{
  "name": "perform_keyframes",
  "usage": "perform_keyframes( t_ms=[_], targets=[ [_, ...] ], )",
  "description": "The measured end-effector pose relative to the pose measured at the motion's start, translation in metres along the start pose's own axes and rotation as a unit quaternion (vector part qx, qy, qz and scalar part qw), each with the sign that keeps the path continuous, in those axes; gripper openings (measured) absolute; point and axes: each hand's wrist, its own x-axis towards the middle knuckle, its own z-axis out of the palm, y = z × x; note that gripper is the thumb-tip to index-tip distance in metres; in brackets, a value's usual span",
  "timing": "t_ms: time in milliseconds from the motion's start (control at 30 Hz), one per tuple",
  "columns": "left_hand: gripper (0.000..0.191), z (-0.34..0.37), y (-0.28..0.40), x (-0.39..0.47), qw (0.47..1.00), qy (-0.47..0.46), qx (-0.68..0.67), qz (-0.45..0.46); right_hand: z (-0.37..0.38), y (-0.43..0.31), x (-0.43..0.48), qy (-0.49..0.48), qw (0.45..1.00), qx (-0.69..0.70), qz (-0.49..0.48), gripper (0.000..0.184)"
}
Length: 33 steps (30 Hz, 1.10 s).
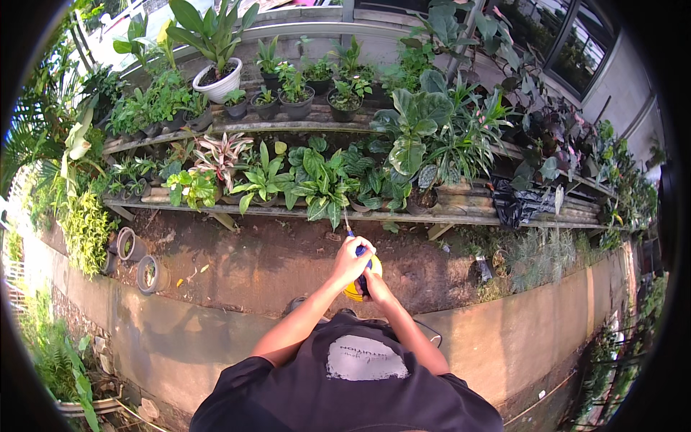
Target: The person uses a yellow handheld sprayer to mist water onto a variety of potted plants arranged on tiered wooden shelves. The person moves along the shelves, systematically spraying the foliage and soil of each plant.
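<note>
In front of my chest I hold a yellow pump sprayer [377,265] with a dark blue top and nozzle. My left hand [351,260] is wrapped around its blue upper part, fingers curled over it. Lower down, my right hand [374,287] grips the dark handle at the sprayer's side. The nozzle points away from me, and a thin line, perhaps spray, runs from its tip towards a potted plant with patterned green leaves [324,181] on the lower shelf.
Tiered plant shelves [475,213] span the view ahead, with a white pot [217,86] on the upper tier. Black plastic [513,202] lies on the lower tier. Empty pots [153,274] stand on the soil at left. A concrete path [183,335] runs beneath me.
</note>
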Motion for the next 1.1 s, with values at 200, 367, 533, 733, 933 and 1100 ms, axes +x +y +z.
perform_keyframes(
  t_ms=[200,367,533,733,933,1100],
  targets=[
    [0.030,-0.005,0.009,-0.021,0.979,0.170,0.110,-0.017,0.001,0.008,-0.016,-0.076,0.989,-0.119,-0.032,0.050],
    [0.043,0.003,0.003,-0.031,0.988,0.130,-0.068,-0.043,0.000,0.018,-0.029,-0.129,0.982,-0.088,0.104,0.049],
    [0.037,0.003,-0.017,-0.053,0.976,0.142,-0.126,-0.107,-0.008,0.015,-0.027,-0.251,0.937,-0.201,0.133,0.052],
    [0.037,-0.016,-0.011,-0.051,0.971,0.166,-0.136,-0.101,0.010,0.032,-0.021,-0.222,0.969,-0.089,0.061,0.048],
    [0.035,-0.026,-0.006,-0.045,0.982,0.098,-0.129,-0.099,0.028,0.042,-0.014,-0.257,0.953,0.147,0.064,0.029],
    [0.037,-0.039,-0.016,-0.043,0.987,0.109,-0.106,-0.056,0.045,0.040,-0.012,-0.252,0.952,0.151,0.091,0.020]
  ],
)
